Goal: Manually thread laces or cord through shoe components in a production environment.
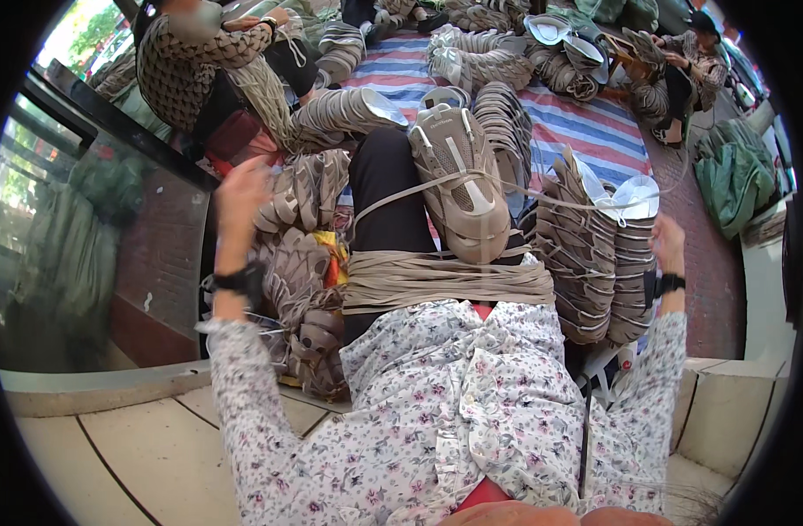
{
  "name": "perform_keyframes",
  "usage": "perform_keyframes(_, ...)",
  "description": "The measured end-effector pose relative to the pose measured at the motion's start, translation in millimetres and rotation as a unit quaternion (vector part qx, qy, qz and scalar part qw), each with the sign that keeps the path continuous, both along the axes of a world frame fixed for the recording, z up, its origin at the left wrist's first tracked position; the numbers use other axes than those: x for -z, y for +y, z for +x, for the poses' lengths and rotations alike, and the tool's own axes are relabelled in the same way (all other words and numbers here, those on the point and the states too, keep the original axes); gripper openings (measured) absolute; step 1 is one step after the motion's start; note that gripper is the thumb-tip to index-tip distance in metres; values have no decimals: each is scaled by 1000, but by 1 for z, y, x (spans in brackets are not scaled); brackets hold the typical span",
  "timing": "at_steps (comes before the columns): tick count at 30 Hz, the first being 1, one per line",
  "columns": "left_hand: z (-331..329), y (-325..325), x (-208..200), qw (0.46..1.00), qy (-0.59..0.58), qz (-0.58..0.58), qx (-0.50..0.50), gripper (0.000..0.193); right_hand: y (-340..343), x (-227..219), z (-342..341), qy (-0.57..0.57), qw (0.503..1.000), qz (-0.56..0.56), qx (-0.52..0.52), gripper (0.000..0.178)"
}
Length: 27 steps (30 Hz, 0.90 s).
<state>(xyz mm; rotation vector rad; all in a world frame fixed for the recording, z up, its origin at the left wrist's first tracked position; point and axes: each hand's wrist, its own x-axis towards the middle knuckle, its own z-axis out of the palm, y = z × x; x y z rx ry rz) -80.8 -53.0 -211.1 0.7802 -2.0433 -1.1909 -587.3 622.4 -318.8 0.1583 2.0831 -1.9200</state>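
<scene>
A beige and grey sneaker (461, 175) rests across my lap, toe toward me, its sole hidden underneath. A flat beige shoelace (577, 204) crosses its upper; one length droops over my left thigh, the other stretches rightward. My left hand (244, 197) is raised out to the left, smeared by motion, its fingers unclear. Out to the right, my right hand (669, 241) is closed near the shoelace's far stretch; what its fingers hold is hidden. A thick bundle of beige laces (445, 285) lies across my lap, between the sneaker and my floral shirt.
Rows of stacked shoe uppers (581, 263) stand right of my legs, and more uppers (301, 280) are piled left. A striped sheet (586, 127) lies ahead. A co-worker (213, 70) sits far left, another person (692, 66) far right. Green sacks (736, 175) lie at right; a glass door (86, 228) stands left.
</scene>
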Motion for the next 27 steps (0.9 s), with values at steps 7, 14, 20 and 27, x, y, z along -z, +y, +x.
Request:
perform_keyframes(7,-133,119,22,934,-158,11,321,25,-51,43,96,-37,999,-2,-30,18)
perform_keyframes(14,-72,95,-56,907,-216,43,359,24,-202,-55,134,178,946,45,-267,19)
perform_keyframes(20,-15,123,-175,928,-122,42,349,32,-358,-188,220,355,773,-91,-518,24)
perform_keyframes(27,-15,125,-187,932,-76,47,351,27,-463,-216,295,116,544,-282,-782,31)
